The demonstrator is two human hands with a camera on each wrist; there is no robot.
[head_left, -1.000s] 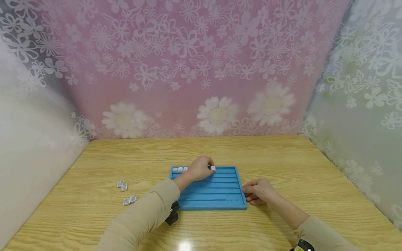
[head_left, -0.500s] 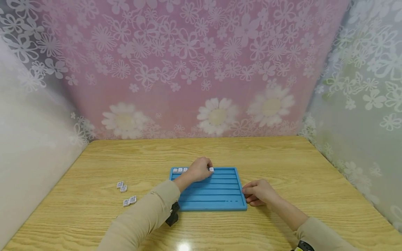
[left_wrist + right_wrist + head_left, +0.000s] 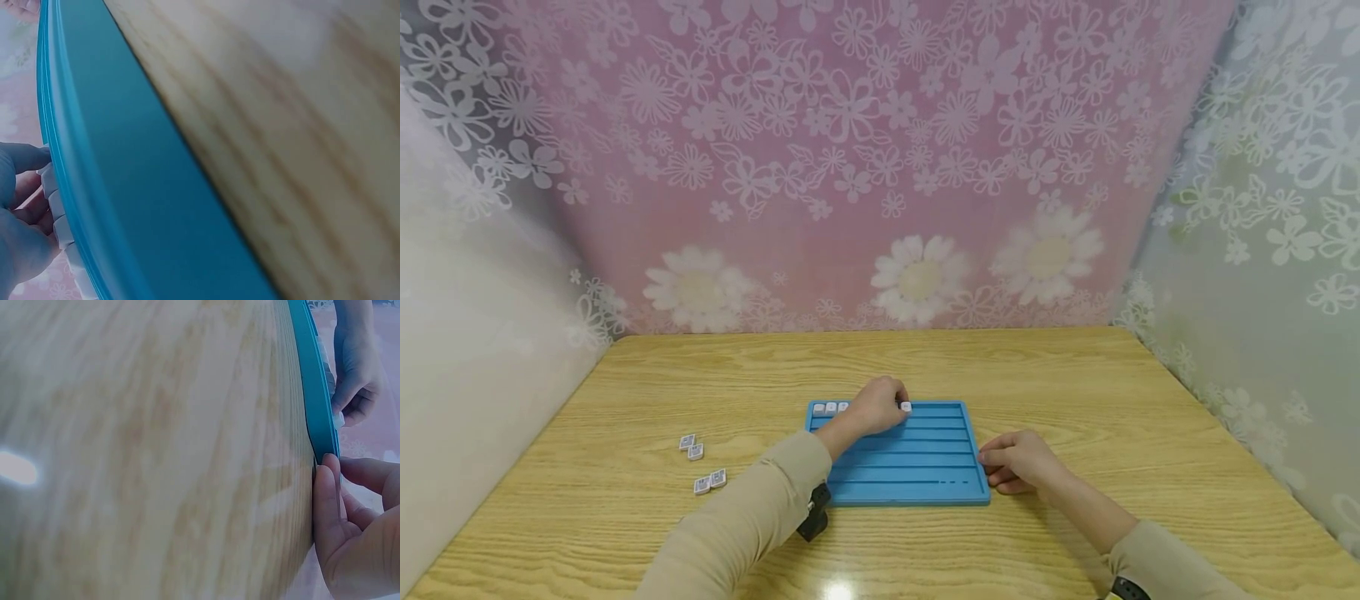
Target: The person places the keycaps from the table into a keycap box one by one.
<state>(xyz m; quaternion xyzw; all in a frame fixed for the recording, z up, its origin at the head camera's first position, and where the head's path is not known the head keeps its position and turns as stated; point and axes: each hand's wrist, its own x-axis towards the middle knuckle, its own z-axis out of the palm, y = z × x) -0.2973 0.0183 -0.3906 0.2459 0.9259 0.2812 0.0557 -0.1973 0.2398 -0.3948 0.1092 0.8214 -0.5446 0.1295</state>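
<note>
Now left hand (image 3: 876,407) arched, pinching tile (image 3: 906,407); right hand (image 3: 1019,461) gripping tray (image 3: 917,460).

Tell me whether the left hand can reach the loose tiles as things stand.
Likely yes: the loose tiles lie uncovered left of the tray, and nothing visible blocks the way, though the left hand would first have to leave the tile it seems to pinch.

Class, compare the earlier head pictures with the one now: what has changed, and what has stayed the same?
The left hand and the white tile at its fingertips have shifted very slightly left along the tray's top row. Nothing was visibly picked up or let go. The right hand remains at the blue tray's right edge; the four loose tiles stayed put.
</note>
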